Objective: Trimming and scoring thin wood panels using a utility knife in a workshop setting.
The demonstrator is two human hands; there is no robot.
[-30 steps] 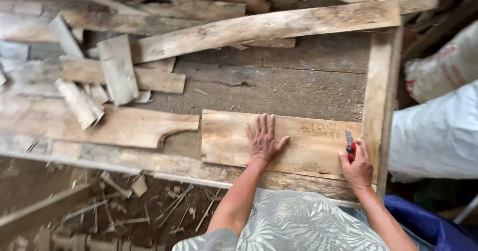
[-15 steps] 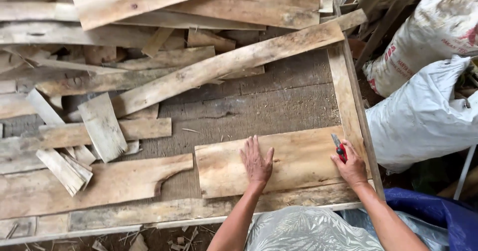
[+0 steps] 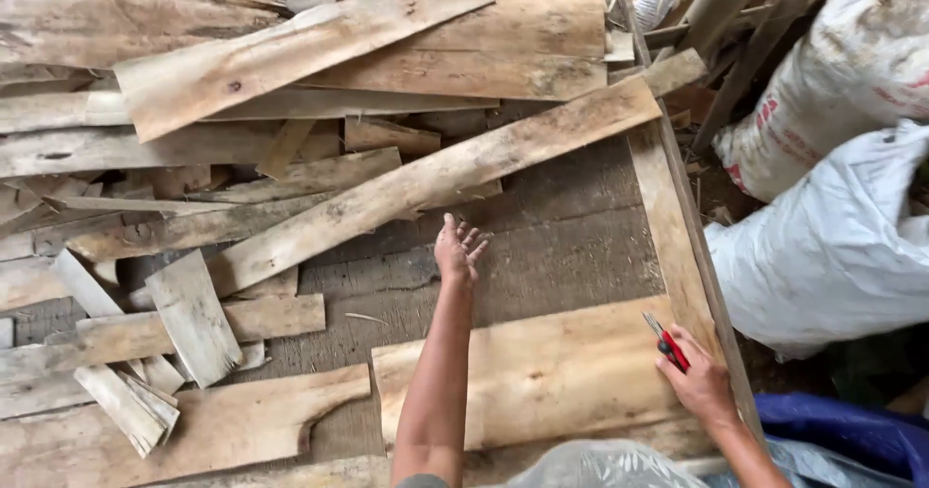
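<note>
Left hand stretched out over the surface, right hand on a red tool.

I see my left hand (image 3: 459, 249) released, fingers spread near a long diagonal plank (image 3: 426, 183); my right hand (image 3: 699, 382) grasps a red tool (image 3: 668, 343) on the pale board's (image 3: 542, 377) right end, well apart.

Two hands show: the left hand (image 3: 457, 248) and the right hand (image 3: 699, 384). One red-handled cutter (image 3: 668, 345) is in view. Two bulky white sacks (image 3: 832, 246) lie at the right, and one blue sheet (image 3: 852, 442) in the corner. Loose boards (image 3: 426, 183) on the tabletop (image 3: 561, 246) are too many and too overlapped to count exactly; well over a dozen.
</note>
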